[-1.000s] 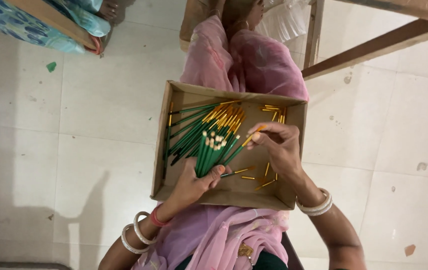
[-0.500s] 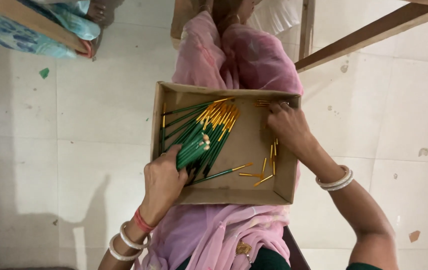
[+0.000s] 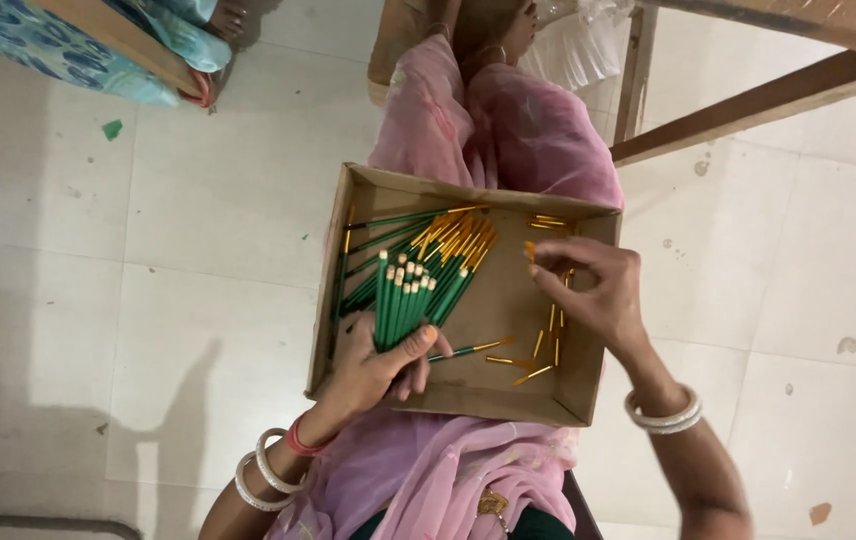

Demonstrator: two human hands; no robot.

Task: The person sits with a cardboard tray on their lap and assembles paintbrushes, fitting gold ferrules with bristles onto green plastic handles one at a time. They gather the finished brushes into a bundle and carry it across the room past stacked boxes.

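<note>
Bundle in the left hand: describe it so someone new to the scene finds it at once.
Find the shallow cardboard box on the lap draped in pink cloth. At its near left side, the left hand clasps a bundle of green sticks standing fanned upward. Their tips are pale and bare, while the loose green pile behind carries golden ends.

Likely home workshop: tiled floor point(image 3: 148, 300), wooden bench legs point(image 3: 748, 100).

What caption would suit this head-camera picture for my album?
Left hand grips a bundle of green sticks over a cardboard box; right hand pinches a small gold piece.
</note>
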